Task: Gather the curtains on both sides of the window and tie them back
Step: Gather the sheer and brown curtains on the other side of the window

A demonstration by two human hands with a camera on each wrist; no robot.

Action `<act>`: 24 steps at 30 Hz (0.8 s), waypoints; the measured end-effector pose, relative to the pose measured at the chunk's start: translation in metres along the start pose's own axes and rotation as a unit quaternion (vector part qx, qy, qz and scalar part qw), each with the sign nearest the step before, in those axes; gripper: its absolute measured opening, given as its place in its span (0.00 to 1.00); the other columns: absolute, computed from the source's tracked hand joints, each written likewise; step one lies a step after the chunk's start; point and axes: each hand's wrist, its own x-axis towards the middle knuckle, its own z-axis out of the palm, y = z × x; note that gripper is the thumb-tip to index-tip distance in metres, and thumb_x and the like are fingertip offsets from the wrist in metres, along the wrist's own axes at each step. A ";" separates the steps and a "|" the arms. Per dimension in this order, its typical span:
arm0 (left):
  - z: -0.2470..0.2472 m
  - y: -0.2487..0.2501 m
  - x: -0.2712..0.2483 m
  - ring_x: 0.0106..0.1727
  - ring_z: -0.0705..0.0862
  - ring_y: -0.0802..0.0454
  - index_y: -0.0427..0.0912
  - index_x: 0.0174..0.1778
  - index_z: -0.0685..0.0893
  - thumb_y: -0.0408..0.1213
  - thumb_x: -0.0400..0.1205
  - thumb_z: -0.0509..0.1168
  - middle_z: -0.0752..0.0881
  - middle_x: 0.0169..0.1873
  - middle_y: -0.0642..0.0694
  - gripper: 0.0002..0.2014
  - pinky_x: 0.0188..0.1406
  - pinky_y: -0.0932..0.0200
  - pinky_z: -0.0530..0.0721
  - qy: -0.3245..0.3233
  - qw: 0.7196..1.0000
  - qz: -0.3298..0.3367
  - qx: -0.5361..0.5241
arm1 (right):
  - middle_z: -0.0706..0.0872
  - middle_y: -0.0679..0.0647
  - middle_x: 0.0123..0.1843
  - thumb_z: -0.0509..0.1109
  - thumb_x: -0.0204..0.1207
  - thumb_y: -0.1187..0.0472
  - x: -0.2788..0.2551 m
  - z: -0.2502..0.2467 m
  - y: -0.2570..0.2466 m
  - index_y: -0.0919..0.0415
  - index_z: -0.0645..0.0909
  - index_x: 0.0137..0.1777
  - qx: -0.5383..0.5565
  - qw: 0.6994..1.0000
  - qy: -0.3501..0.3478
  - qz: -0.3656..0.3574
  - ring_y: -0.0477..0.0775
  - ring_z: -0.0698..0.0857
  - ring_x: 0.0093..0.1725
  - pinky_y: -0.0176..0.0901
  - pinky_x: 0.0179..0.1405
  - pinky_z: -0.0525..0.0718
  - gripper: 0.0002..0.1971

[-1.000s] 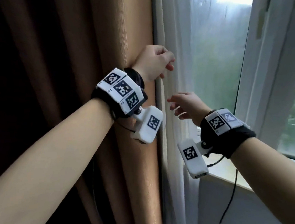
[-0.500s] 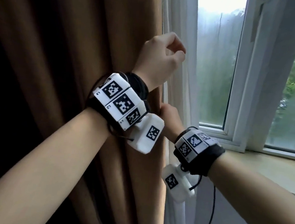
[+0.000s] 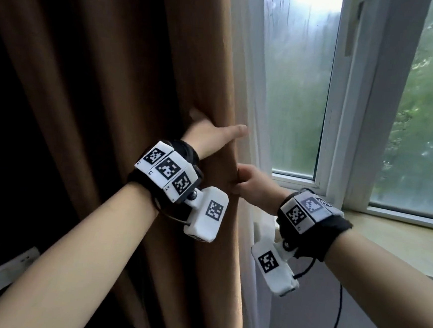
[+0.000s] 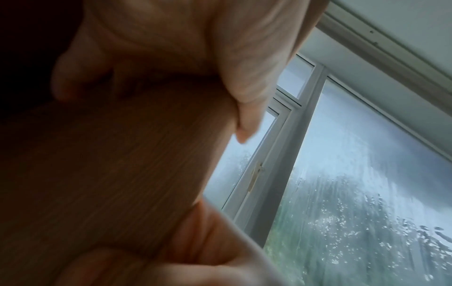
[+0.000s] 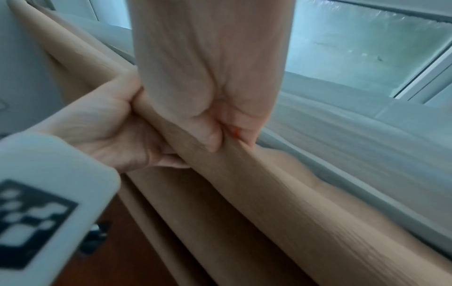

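Observation:
A brown curtain (image 3: 111, 103) hangs in deep folds on the left side of the window (image 3: 295, 97). My left hand (image 3: 212, 136) wraps its right edge, thumb across the front and fingers behind the fabric. Just below, my right hand (image 3: 247, 181) pinches the same edge. In the left wrist view the curtain (image 4: 110, 164) fills the span between thumb and fingers. The right wrist view shows my right hand (image 5: 220, 135) nipping a fold of the curtain (image 5: 269, 203), and my left hand (image 5: 102, 131) curled round it. No tie-back shows.
A white sheer curtain (image 3: 253, 76) hangs between the brown one and the glass. The pale windowsill (image 3: 398, 237) runs along the right, above a grey wall. A black cable (image 3: 338, 315) dangles from my right wrist. A white rail (image 3: 2, 271) crosses the dark lower left.
My right hand went from reaching open to gripping the curtain edge. My left hand dropped lower and wrapped round the fabric. More of the window pane shows beside the curtain.

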 end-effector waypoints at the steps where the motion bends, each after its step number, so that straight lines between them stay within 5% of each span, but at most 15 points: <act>1: 0.000 -0.001 0.000 0.70 0.76 0.45 0.32 0.76 0.61 0.49 0.75 0.70 0.77 0.69 0.40 0.40 0.66 0.60 0.73 0.026 1.000 0.000 0.000 | 0.85 0.57 0.43 0.60 0.71 0.83 -0.001 0.002 0.001 0.68 0.80 0.48 -0.005 1.000 -0.011 -0.011 0.44 0.82 0.40 0.37 0.47 0.83 0.14; 5: -0.006 -0.011 0.006 0.65 0.79 0.40 0.30 0.65 0.75 0.37 0.80 0.63 0.81 0.64 0.36 0.20 0.58 0.59 0.75 0.110 0.994 -0.009 0.016 | 0.86 0.60 0.48 0.60 0.73 0.83 -0.005 0.003 0.010 0.72 0.81 0.54 0.023 1.000 -0.014 -0.016 0.49 0.83 0.45 0.44 0.56 0.83 0.15; 8: -0.007 -0.020 0.009 0.66 0.78 0.38 0.27 0.64 0.75 0.36 0.81 0.62 0.80 0.65 0.33 0.19 0.60 0.56 0.75 0.141 0.990 -0.018 0.019 | 0.87 0.57 0.41 0.65 0.74 0.76 -0.005 0.002 0.023 0.62 0.84 0.47 0.022 0.999 0.027 0.008 0.49 0.84 0.39 0.42 0.46 0.85 0.11; 12: -0.004 -0.037 0.018 0.65 0.79 0.38 0.25 0.62 0.76 0.34 0.80 0.64 0.81 0.63 0.30 0.19 0.60 0.55 0.75 0.149 0.988 -0.025 0.024 | 0.85 0.53 0.29 0.64 0.74 0.79 0.001 -0.001 0.030 0.59 0.80 0.33 0.034 0.995 0.094 0.018 0.39 0.81 0.20 0.26 0.22 0.76 0.15; 14: -0.003 -0.046 0.021 0.65 0.80 0.37 0.24 0.61 0.77 0.34 0.80 0.64 0.82 0.62 0.29 0.19 0.61 0.54 0.76 0.154 0.988 -0.027 0.018 | 0.84 0.56 0.31 0.63 0.73 0.79 0.009 -0.006 0.034 0.60 0.80 0.35 0.029 0.989 0.147 0.011 0.38 0.81 0.20 0.26 0.21 0.75 0.15; 18: -0.007 -0.059 0.033 0.64 0.81 0.36 0.25 0.61 0.79 0.34 0.79 0.64 0.83 0.60 0.29 0.18 0.60 0.53 0.76 0.173 0.984 -0.028 0.011 | 0.85 0.56 0.49 0.68 0.72 0.67 0.038 -0.022 0.052 0.61 0.79 0.55 -0.101 0.947 0.302 0.047 0.52 0.83 0.46 0.42 0.49 0.80 0.11; 21: -0.014 -0.067 0.045 0.62 0.82 0.37 0.29 0.61 0.81 0.32 0.77 0.65 0.85 0.58 0.31 0.17 0.58 0.53 0.77 0.189 0.982 -0.016 0.012 | 0.75 0.63 0.67 0.76 0.69 0.58 0.062 -0.034 0.059 0.67 0.68 0.69 -0.116 0.922 0.356 0.099 0.59 0.75 0.67 0.47 0.68 0.72 0.32; 24: -0.020 -0.076 0.053 0.61 0.82 0.36 0.32 0.63 0.79 0.30 0.77 0.64 0.85 0.57 0.31 0.18 0.56 0.54 0.76 0.196 0.980 0.005 0.019 | 0.65 0.64 0.76 0.80 0.64 0.48 0.082 -0.033 0.058 0.65 0.54 0.79 -0.123 0.921 0.333 0.163 0.64 0.64 0.77 0.52 0.77 0.62 0.50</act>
